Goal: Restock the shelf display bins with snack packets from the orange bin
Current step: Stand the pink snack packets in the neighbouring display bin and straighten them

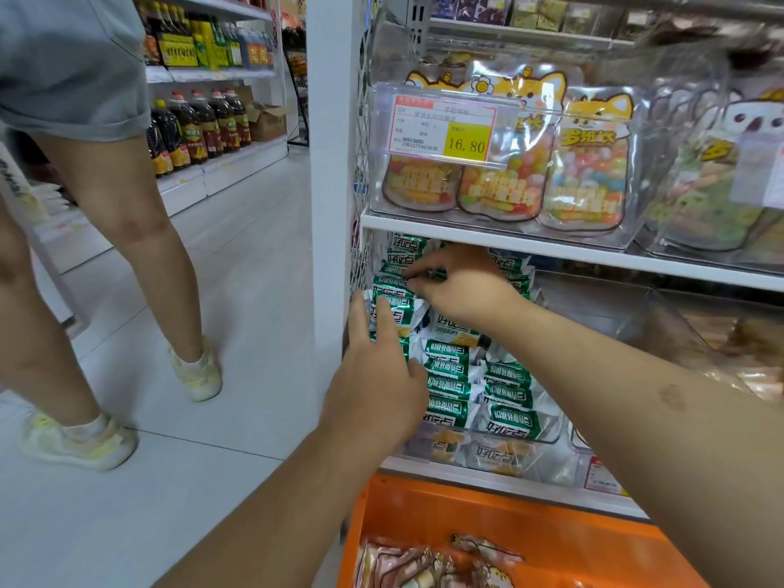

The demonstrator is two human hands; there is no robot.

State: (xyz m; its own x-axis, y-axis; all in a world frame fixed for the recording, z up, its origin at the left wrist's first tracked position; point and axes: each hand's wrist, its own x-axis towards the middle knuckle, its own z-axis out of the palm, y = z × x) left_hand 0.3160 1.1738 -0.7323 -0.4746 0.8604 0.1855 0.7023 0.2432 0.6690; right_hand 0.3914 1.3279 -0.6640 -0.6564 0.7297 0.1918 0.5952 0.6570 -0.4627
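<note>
Green packets fill clear bin; right hand grip seemingly pinching one, left hand spread.

Readable text on the shelf tags and packets

A price tag clipped to the front of the clear upper display bin carries "16.80" in a yellow box and, under a barcode, the number "2302271603538"; its other print is too small to read. The green-and-white snack packets in the lower bin show Chinese characters, partly upside down. The cat-shaped candy bags bear yellow Chinese characters. A red-edged tag on the lower shelf edge and the labels on the oil bottles are illegible.
</note>
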